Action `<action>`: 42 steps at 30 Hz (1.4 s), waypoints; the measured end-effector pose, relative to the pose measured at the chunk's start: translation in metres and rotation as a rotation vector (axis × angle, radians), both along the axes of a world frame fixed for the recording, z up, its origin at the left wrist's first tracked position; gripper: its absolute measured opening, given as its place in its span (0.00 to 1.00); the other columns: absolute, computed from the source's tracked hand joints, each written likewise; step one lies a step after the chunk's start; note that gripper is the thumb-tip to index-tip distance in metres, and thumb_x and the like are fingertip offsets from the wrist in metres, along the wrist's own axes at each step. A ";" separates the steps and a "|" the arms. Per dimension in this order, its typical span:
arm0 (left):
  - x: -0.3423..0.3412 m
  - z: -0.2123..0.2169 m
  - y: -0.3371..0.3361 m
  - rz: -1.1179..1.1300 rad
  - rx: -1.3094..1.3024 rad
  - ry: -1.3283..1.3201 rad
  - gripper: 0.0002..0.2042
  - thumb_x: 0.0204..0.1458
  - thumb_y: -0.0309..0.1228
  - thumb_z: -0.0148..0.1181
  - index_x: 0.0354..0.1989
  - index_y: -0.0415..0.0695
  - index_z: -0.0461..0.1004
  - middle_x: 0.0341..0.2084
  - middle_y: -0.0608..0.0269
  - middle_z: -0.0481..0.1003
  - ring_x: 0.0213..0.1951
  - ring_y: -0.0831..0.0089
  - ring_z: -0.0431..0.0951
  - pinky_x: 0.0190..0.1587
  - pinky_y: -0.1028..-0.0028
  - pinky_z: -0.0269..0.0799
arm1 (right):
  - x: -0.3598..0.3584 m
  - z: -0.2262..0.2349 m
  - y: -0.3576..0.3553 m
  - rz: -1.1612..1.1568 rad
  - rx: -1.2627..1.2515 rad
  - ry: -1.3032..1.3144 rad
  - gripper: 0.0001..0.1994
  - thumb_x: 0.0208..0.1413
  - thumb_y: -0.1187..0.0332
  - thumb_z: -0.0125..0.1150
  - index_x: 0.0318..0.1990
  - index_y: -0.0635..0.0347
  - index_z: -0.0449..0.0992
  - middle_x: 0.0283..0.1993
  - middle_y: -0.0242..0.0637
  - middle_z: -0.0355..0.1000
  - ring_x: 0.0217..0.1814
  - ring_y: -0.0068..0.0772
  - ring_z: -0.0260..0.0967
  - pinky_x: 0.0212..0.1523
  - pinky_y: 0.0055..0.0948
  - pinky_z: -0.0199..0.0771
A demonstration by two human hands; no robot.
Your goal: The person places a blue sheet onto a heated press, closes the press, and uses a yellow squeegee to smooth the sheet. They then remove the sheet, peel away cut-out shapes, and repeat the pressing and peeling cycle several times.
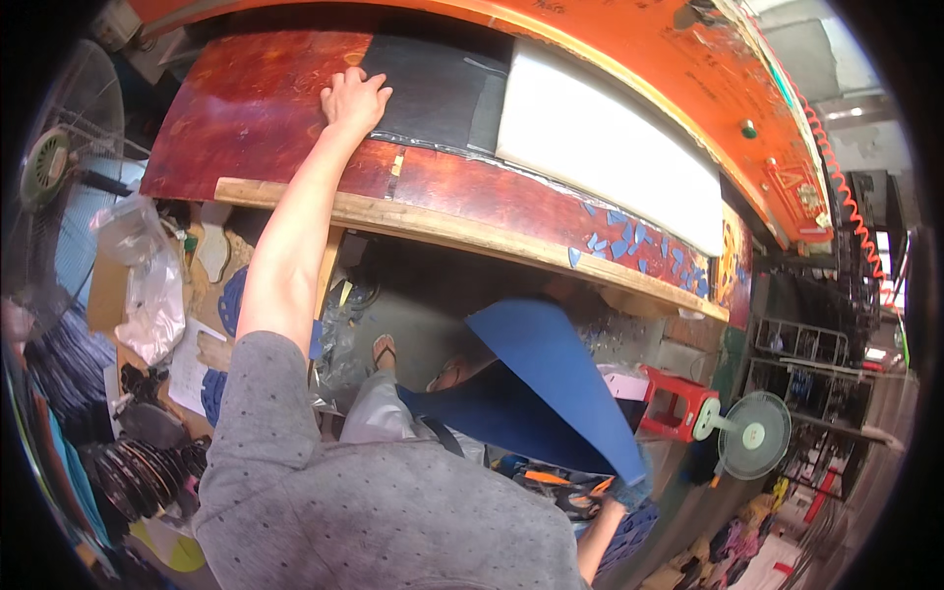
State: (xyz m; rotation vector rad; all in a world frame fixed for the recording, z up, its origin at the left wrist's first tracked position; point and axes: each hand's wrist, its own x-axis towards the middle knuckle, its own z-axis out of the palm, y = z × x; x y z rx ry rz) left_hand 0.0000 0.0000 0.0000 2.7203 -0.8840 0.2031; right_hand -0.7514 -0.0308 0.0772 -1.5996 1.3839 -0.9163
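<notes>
My left hand (354, 100) reaches out to the far left. It rests fingers apart on the red-brown wooden table (265, 98), at the left edge of a flat black sheet (428, 90). Down at the lower right, my right hand (612, 508) is closed on the end of a large blue sheet (551, 379). This sheet is bent over on itself and hangs beside my legs, below the table's front edge. Part of the right hand's fingers is hidden by the sheet.
A thick white board (610, 143) lies on the table beneath an orange machine beam (629, 59). Blue scraps (629, 239) are scattered near the table's right front. A red stool (677, 403) and a fan (755, 436) stand right; another fan (59, 162) stands left.
</notes>
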 end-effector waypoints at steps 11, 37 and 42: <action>-0.225 0.012 0.010 -0.649 -0.531 0.338 0.08 0.49 0.36 0.64 0.29 0.45 0.80 0.29 0.63 0.78 0.36 0.62 0.76 0.39 0.66 0.70 | 0.020 0.098 -0.006 -0.231 -0.469 0.532 0.13 0.57 0.67 0.52 0.41 0.67 0.79 0.40 0.41 0.78 0.41 0.32 0.75 0.45 0.31 0.74; -0.428 -0.116 0.018 -0.630 -0.407 0.689 0.57 0.33 0.32 0.77 0.71 0.45 0.40 0.66 0.48 0.52 0.63 0.53 0.62 0.60 0.62 0.66 | -0.065 0.220 -0.075 -0.304 -0.437 -0.085 0.16 0.47 0.73 0.61 0.46 0.62 0.75 0.43 0.43 0.76 0.42 0.37 0.74 0.44 0.32 0.75; -0.417 -0.084 -0.017 -0.674 -0.610 0.789 0.55 0.33 0.33 0.77 0.71 0.49 0.45 0.65 0.50 0.57 0.63 0.53 0.62 0.60 0.61 0.65 | -0.121 0.273 -0.121 -0.402 -0.570 0.184 0.15 0.47 0.74 0.60 0.45 0.61 0.76 0.42 0.42 0.76 0.41 0.37 0.74 0.43 0.32 0.74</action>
